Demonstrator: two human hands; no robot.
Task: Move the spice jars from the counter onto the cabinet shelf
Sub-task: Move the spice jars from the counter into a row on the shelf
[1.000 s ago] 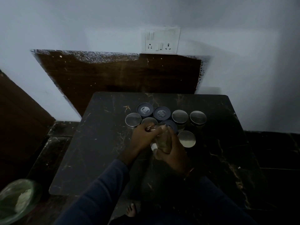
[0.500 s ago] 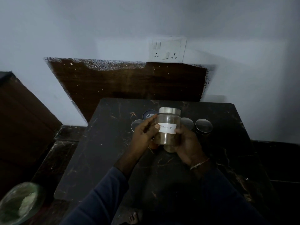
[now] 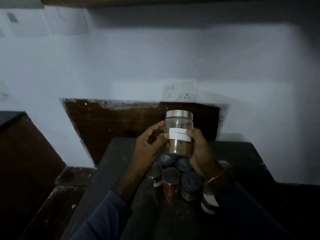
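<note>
A clear glass jar point(image 3: 179, 126) with a silver lid and a white label reading "Cinnamon" is held upright in the air above the counter. My left hand point(image 3: 149, 144) grips its left side and my right hand point(image 3: 199, 149) grips its right side. Brown spice fills its lower part. Below my hands, several other spice jars point(image 3: 171, 177) with silver or dark lids stand close together on the dark marble counter point(image 3: 121, 170). Some of them are hidden behind my wrists. No cabinet shelf shows clearly; a dark wooden edge runs along the top of the view.
A white wall with a switch and socket plate point(image 3: 180, 91) rises behind the counter, above a brown wooden panel point(image 3: 121, 125). A brown wooden surface point(image 3: 26, 153) stands at the left. White boxes point(image 3: 52, 21) hang high on the wall at the upper left.
Both hands have lifted the cinnamon jar from the cluster and raised it. The camera has tilted upward, so more wall shows and the green bowl at lower left has left the view.
</note>
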